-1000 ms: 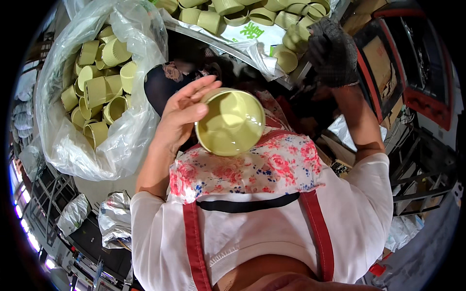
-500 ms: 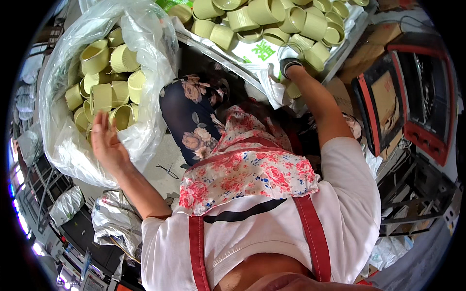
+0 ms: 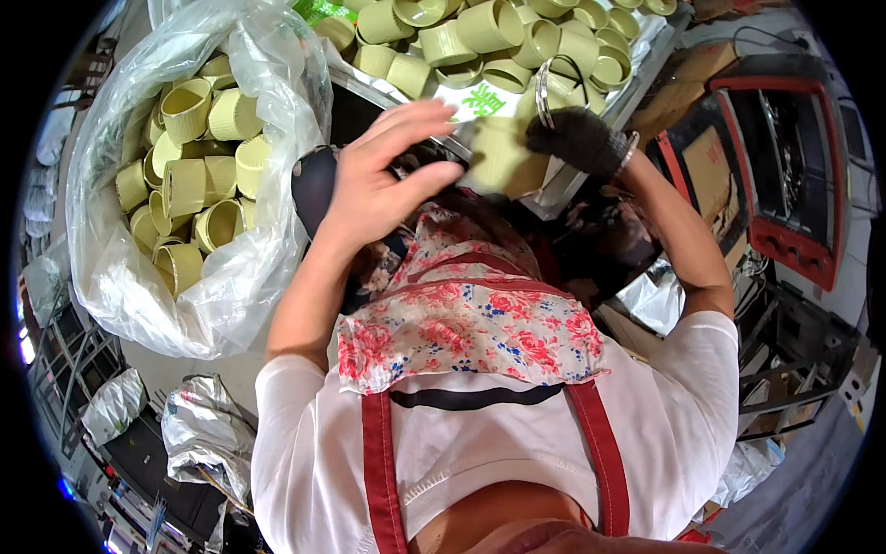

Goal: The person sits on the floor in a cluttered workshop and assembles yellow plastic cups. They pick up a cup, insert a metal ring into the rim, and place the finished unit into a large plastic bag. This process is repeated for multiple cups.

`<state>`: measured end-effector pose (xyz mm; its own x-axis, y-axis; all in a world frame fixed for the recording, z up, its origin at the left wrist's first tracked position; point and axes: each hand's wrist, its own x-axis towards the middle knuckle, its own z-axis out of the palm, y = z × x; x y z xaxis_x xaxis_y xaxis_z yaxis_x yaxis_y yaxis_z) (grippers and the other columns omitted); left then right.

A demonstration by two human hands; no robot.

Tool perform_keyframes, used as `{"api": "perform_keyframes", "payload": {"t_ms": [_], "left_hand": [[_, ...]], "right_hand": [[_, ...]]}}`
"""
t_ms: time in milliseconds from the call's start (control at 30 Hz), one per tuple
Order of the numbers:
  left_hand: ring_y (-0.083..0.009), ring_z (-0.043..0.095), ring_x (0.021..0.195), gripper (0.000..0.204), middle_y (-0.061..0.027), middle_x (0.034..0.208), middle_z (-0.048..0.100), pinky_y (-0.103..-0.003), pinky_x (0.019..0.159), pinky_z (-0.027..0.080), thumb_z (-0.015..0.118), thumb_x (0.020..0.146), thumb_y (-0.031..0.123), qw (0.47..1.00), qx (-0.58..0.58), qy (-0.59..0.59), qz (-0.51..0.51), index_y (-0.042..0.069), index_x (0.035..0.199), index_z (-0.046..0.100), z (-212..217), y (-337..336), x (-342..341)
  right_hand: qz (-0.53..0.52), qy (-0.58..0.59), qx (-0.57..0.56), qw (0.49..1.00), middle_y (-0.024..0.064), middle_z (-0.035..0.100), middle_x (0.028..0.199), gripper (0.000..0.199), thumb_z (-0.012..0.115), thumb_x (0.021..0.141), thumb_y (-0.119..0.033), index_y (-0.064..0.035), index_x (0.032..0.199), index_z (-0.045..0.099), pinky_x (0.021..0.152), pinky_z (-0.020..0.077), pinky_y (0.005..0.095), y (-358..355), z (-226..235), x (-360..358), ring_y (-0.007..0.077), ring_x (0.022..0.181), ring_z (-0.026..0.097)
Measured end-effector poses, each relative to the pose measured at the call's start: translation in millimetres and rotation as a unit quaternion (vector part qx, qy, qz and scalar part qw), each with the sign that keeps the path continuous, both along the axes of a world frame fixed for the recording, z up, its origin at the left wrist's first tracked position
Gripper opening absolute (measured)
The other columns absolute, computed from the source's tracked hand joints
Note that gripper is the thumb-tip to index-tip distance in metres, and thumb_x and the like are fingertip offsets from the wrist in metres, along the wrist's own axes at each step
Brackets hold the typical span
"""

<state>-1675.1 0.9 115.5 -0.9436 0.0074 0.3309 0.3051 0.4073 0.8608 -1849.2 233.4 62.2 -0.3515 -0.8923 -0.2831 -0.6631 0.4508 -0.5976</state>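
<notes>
A pale yellow-green ribbed cup [image 3: 506, 159], blurred by motion, is in front of the tray's near edge, between my two hands. My right hand [image 3: 580, 138], in a dark glove, is closed at the cup's right side and appears to grip it. Thin, shiny looped metal [image 3: 544, 92] rises from the same hand; its kind is unclear. To the left of the cup, my bare left hand [image 3: 392, 175] is open, thumb and fingers apart, with nothing in it. Its fingertips are slightly blurred and stop short of the cup.
A large clear plastic bag [image 3: 111, 277] at the left holds many similar cups [image 3: 185, 185]. More cups [image 3: 443, 42] are heaped on a tray [image 3: 660, 65] lined with printed white plastic. A red-and-black frame [image 3: 798, 249] and cardboard [image 3: 711, 175] stand at the right.
My left hand has come from the bag across to the middle. My right hand has drawn back from the heap toward me with a cup beside it.
</notes>
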Motion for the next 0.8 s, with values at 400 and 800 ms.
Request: {"api": "perform_keyframes", "payload": {"t_ms": [400, 800], "left_hand": [[-0.0160, 0.048, 0.103, 0.056, -0.0075, 0.110, 0.050, -0.028, 0.088, 0.036, 0.072, 0.068, 0.021, 0.976, 0.071, -0.174, -0.114, 0.003, 0.114, 0.046, -28.6, 51.6, 41.9], [-0.0087, 0.050, 0.076, 0.022, -0.0006, 0.081, 0.054, -0.021, 0.066, 0.040, 0.075, 0.069, 0.011, 0.930, 0.226, -0.288, -0.034, 0.002, 0.087, 0.068, -34.8, 36.9, 100.1]], "right_hand": [[-0.042, -0.296, -0.079, 0.951, 0.0086, 0.058, 0.067, 0.032, 0.062, 0.079, -0.035, -0.0024, 0.082, 0.061, 0.057, 0.0440, 0.0278, 17.7, 26.0, 112.6, 0.0109, 0.061, 0.052], [0.157, 0.099, -0.280, 0.942, 0.0066, 0.058, 0.103, 0.035, 0.055, 0.071, -0.014, -0.0116, 0.106, 0.058, 0.079, 0.0471, 0.0324, 16.5, -17.8, 134.1, 0.0226, 0.094, 0.056]]}}
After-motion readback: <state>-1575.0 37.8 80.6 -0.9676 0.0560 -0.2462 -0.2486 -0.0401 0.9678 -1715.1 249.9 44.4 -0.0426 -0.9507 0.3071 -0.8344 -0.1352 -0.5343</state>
